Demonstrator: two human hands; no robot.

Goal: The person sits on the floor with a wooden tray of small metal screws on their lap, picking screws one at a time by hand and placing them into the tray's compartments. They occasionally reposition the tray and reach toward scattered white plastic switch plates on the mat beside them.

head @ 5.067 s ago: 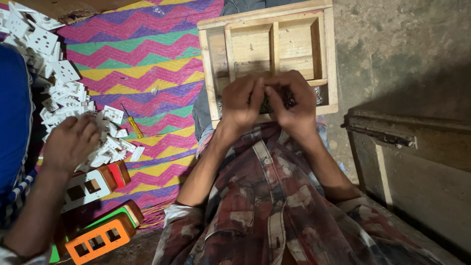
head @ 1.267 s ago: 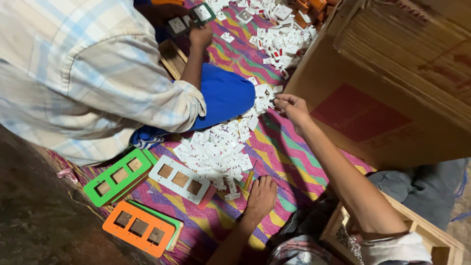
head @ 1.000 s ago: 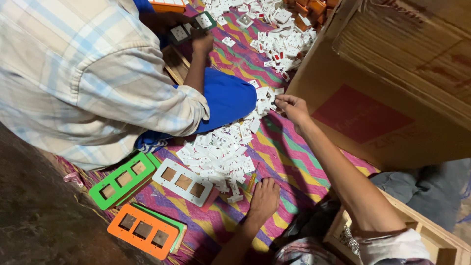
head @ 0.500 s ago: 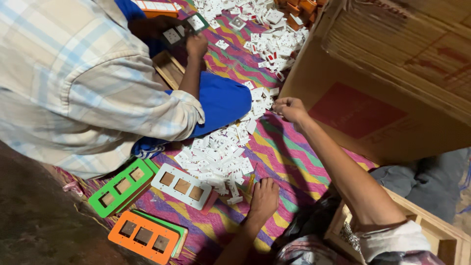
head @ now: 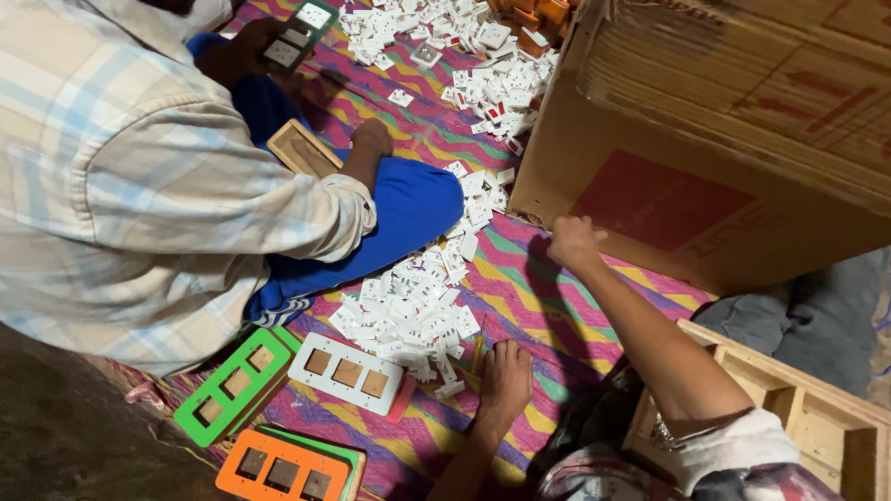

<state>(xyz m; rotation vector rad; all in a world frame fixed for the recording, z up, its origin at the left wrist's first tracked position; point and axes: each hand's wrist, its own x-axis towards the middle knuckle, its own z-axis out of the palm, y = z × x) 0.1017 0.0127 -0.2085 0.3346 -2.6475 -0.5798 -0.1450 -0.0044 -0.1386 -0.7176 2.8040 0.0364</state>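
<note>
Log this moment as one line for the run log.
left hand: flat on striped mat, beside white switch pieces | right hand: raised near cardboard box, empty | co-worker's hand: on mat

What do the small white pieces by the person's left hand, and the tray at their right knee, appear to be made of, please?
The small white pieces look like moulded plastic: smooth, glossy, uniform. The tray looks like bare, unfinished wood: pale, matt boards with visible joints.
</note>
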